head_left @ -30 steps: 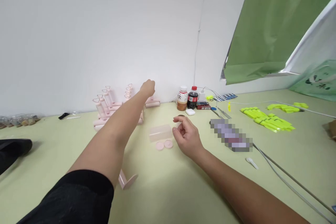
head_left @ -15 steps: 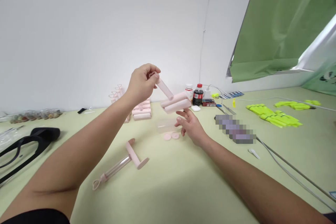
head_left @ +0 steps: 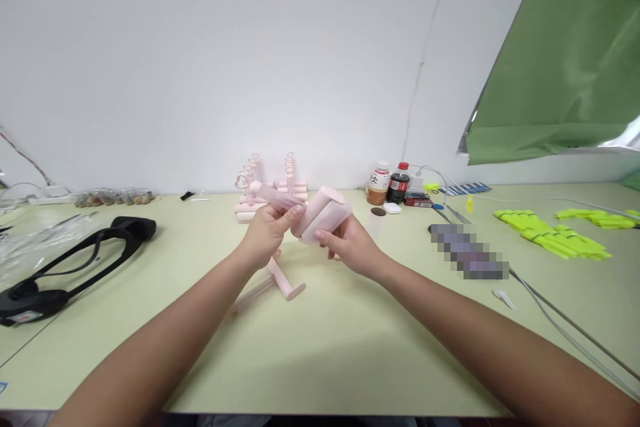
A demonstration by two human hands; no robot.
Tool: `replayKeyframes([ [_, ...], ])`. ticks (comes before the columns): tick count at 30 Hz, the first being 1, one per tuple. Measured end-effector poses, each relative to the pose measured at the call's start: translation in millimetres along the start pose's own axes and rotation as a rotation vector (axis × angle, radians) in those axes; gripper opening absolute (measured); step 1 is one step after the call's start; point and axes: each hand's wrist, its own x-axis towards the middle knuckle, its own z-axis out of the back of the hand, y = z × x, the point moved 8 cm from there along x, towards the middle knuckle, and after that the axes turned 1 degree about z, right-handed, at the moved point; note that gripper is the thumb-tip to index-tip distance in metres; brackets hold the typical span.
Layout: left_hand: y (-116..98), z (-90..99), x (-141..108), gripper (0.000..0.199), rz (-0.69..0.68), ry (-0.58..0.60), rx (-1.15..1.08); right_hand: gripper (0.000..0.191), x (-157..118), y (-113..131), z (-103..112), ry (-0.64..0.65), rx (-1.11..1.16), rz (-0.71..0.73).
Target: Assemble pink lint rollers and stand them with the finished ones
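Note:
Just above the table, a pink lint roller [head_left: 327,213] is held between both hands, its wide head tilted to the right. My left hand [head_left: 265,232] is closed round the lower end of its clear-and-pink handle [head_left: 275,196], beside the head. My right hand [head_left: 354,243] grips the head from below and the right, thumb across the front. On the table under my left wrist lies a T-shaped pink frame [head_left: 285,278] with round end plates; my left forearm partly hides its handle. Behind my left hand stand several similar pink rollers [head_left: 245,216] with heart-shaped handle loops.
Drink bottles [head_left: 399,182] stand by the wall, near a small white case [head_left: 393,208]. Rightward are a blurred-out dark object [head_left: 467,253], cables, a white earbud [head_left: 504,299] and neon-yellow strips [head_left: 555,233]. A black strap-like frame [head_left: 95,260] and clear plastic bags [head_left: 40,247] lie left.
My left hand has come down with the handle, and my right hand, open before, has closed on the roller head. The camera view has shifted left.

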Motion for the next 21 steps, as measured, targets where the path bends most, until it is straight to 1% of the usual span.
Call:
replayKeyframes([
  [2,4,16.2,-1,0.035,-0.009,-0.065,-0.078,0.053,13,5,-4,0.006,-0.021,0.042],
  [4,6,31.7,0,0.037,-0.019,-0.129,-0.172,0.048,26,11,-9,0.018,-0.04,0.1],
  [6,7,43.1,2,0.037,-0.035,-0.176,-0.265,0.045,39,17,-17,0.057,-0.044,0.154],
  [8,9,48.2,5,0.038,-0.04,-0.186,-0.33,0.046,49,21,-27,0.11,-0.002,0.185],
  [10,10,51.1,8,0.038,-0.04,-0.195,-0.374,0.047,57,23,-33,0.131,0.053,0.194],
  [11,11,53.8,10,0.038,-0.045,-0.213,-0.393,0.047,61,23,-32,0.122,0.067,0.191],
  [13,12,62.9,11,0.036,-0.075,-0.275,-0.434,0.047,68,22,-24,0.075,0.031,0.19],
  [15,13,74.8,11,0.034,-0.107,-0.342,-0.479,0.048,75,19,-11,0.022,-0.13,0.193],
  [17,16,84.5,10,0.032,-0.104,-0.381,-0.515,0.052,79,10,-2,0.024,-0.414,0.183],
  [19,22,90.5,9,0.029,-0.065,-0.405,-0.535,0.054,81,-5,-5,0.119,-0.697,0.182],
  [21,28,92.4,8,0.028,-0.013,-0.422,-0.537,0.053,78,-23,-16,0.245,-0.897,0.188],
])
